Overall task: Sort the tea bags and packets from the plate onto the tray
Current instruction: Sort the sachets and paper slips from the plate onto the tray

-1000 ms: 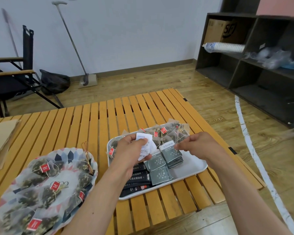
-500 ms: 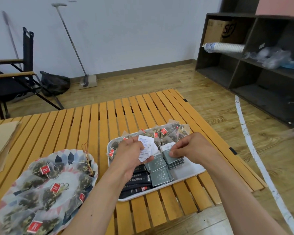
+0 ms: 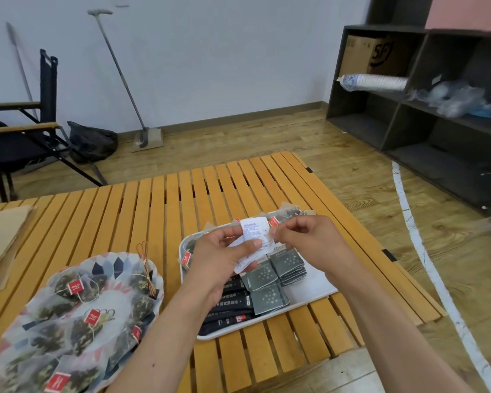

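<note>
1. white packets point(image 3: 254, 231) are up over the tray point(image 3: 315, 287), in the left hand point(image 3: 219, 259), thumb curled on them.
2. right hand point(image 3: 309, 239) pinches 1 by its edge.
3. they look light, thin and bendy; hold the edges.

We log the table point(image 3: 142, 211) as varnished wood slats, smooth with a slight sheen. The tray point(image 3: 318, 287): white, smooth, plastic-looking. The tea bags point(image 3: 82, 333): translucent mesh, red paper tags. The grey packets point(image 3: 287, 260) matt, black sachets point(image 3: 233, 302) faintly glossy, white packets point(image 3: 254, 231) thin printed paper.
</note>
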### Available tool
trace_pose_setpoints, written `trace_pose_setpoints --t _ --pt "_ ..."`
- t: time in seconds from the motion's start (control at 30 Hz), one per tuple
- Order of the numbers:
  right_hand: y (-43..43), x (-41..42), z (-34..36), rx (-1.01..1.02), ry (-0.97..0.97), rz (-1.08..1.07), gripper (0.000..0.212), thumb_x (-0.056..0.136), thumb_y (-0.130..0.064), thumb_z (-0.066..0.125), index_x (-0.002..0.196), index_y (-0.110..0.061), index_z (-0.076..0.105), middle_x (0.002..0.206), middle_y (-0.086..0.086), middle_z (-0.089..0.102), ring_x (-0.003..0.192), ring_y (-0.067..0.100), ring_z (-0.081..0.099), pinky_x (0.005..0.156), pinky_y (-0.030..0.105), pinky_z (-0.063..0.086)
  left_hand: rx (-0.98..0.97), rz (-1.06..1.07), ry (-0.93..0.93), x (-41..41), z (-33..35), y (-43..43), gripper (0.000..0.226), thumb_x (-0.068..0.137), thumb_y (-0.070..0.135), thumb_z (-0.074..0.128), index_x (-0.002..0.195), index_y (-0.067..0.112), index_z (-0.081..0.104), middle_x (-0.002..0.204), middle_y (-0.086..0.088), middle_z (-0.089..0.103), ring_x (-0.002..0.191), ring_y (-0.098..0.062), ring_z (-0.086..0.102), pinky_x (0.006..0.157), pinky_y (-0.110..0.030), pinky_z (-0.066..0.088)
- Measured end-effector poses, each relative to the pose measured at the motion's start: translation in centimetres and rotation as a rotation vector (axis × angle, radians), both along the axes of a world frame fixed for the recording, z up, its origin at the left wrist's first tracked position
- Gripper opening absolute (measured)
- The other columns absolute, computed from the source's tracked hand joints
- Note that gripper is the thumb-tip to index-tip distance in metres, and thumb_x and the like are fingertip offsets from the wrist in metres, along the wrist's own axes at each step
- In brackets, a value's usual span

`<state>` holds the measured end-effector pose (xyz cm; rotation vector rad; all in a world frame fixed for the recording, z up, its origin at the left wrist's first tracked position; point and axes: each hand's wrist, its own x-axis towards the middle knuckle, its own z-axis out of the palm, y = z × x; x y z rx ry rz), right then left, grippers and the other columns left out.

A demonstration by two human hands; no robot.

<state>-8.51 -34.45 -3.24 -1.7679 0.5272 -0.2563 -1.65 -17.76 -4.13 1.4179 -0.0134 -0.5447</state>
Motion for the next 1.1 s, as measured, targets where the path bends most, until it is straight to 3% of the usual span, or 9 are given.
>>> trace_pose_setpoints --t 0.23,0.4,0.53,0.63,0.77,0.87,0.93,1.03,1.1 --pt "0.1 -0.2 0.2 0.083 -0.027 0.010 0.015 0.078 -0.023 0.086 0.081 -0.012 0.076 0.070 -0.003 0.072 0.063 0.005 0.064 0.064 0.016 0.051 0.063 -0.005 -0.052 0.1 -0.3 0.0 0.033 0.077 0.009 0.087 0.106 0.011 0.070 0.111 -0.009 0.076 0.092 -0.025 0.077 0.059 -0.026 0.060" --pt "0.1 -0.3 0.3 -0.190 -0.079 -0.016 0.014 0.078 -0.019 0.084 0.074 -0.015 0.072 0.071 -0.007 0.075 0.063 -0.002 0.067 0.059 0.012 0.050 0.148 0.059 -0.131 0.8 -0.8 0.4 0.016 0.097 0.002 0.066 0.102 0.017 0.070 0.114 -0.008 0.070 0.097 -0.023 0.069 0.055 -0.021 0.056" --pt "0.6 -0.2 -0.2 -0.281 -0.102 0.129 0.014 0.074 -0.013 0.086 0.071 -0.014 0.072 0.091 -0.012 0.076 0.080 -0.002 0.072 0.071 0.014 0.054 0.029 -0.068 -0.009 -0.1 0.3 0.0 0.016 0.093 0.025 0.074 0.099 0.011 0.081 0.103 -0.008 0.079 0.092 -0.018 0.071 0.061 -0.024 0.057" --pt "0.4 -0.2 -0.2 -0.322 -0.088 0.214 0.013 0.070 -0.019 0.092 0.075 -0.018 0.080 0.096 -0.013 0.075 0.087 -0.008 0.068 0.069 0.007 0.045 0.070 -0.079 -0.045 -0.3 0.4 -0.1 0.019 0.087 0.031 0.079 0.094 0.014 0.082 0.097 -0.002 0.081 0.087 -0.016 0.074 0.064 -0.025 0.057" --pt "-0.4 -0.7 0.4 -0.240 -0.066 0.262 0.013 0.071 -0.026 0.091 0.082 -0.026 0.084 0.101 -0.016 0.076 0.097 -0.003 0.067 0.076 0.015 0.046 0.151 -0.026 -0.072 0.2 -0.2 0.3 0.006 0.088 0.009 0.077 0.092 0.012 0.081 0.096 -0.005 0.081 0.099 -0.029 0.074 0.064 -0.028 0.058" --pt "-1.1 -0.7 0.5 -0.118 -0.043 0.130 0.022 0.075 -0.023 0.089 0.095 -0.023 0.081 0.096 -0.006 0.078 0.092 0.015 0.072 0.083 0.031 0.060 0.169 -0.047 -0.057 0.5 0.0 0.7 0.006 0.089 0.009 0.076 0.094 0.012 0.079 0.095 -0.007 0.081 0.095 -0.027 0.073 0.058 -0.026 0.056" --pt "-1.2 -0.7 0.2 -0.129 -0.008 0.136 0.030 0.076 -0.024 0.088 0.104 -0.023 0.078 0.098 -0.004 0.078 0.093 0.013 0.073 0.087 0.032 0.061 0.176 -0.090 -0.042 0.7 0.2 1.0 0.006 0.090 0.011 0.075 0.096 0.010 0.079 0.093 -0.007 0.081 0.088 -0.022 0.073 0.054 -0.025 0.053" --pt "-1.1 -0.7 0.3 -0.075 0.054 0.171 0.027 0.076 -0.020 0.088 0.101 -0.018 0.078 0.092 0.002 0.079 0.086 0.015 0.075 0.078 0.030 0.061 0.173 -0.089 -0.030 1.0 0.2 1.2 0.011 0.091 0.013 0.075 0.100 0.008 0.078 0.094 -0.009 0.081 0.081 -0.020 0.072 0.052 -0.025 0.051" --pt "-0.8 -0.8 0.8 0.065 0.075 0.205 0.026 0.075 -0.015 0.088 0.099 -0.012 0.078 0.089 0.005 0.079 0.072 0.010 0.072 0.063 0.019 0.055 0.195 -0.057 -0.073 0.9 0.1 1.0 0.009 0.091 0.014 0.075 0.099 0.009 0.078 0.092 -0.008 0.081 0.077 -0.018 0.071 0.055 -0.026 0.052"
